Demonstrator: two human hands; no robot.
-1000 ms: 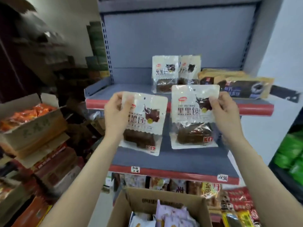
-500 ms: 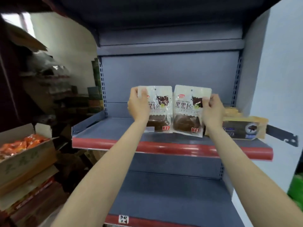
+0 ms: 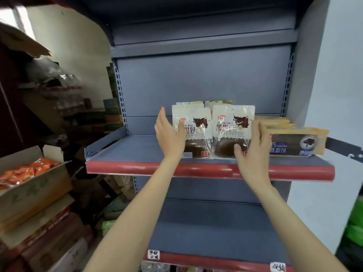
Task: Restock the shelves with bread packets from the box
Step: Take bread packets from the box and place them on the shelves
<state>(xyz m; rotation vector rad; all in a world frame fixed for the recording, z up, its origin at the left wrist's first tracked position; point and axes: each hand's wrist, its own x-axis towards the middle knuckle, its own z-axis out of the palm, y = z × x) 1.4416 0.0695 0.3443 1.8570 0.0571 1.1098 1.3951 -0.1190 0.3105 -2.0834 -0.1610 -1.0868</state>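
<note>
Two bread packets (image 3: pixel 213 132) stood upright side by side on the upper shelf (image 3: pixel 137 148), more behind them. Left hand (image 3: pixel 170 136) lay flat and open against the left packet; right hand (image 3: pixel 253 152) spread open, thumb touching the right packet

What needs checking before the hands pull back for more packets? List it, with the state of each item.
1. Left packet standing upright on the shelf: ok.
2. Right packet upright beside it: ok.
3. Left hand released: ok, fingers straight, resting by the packet's left edge.
4. Right hand released: ok, fingers straight, though the thumb seems to touch the packet's lower front.
5. Packets steady without support: cannot tell, both hands are close against them.
6. Free shelf space for more: ok, bare shelf to the left.
</note>
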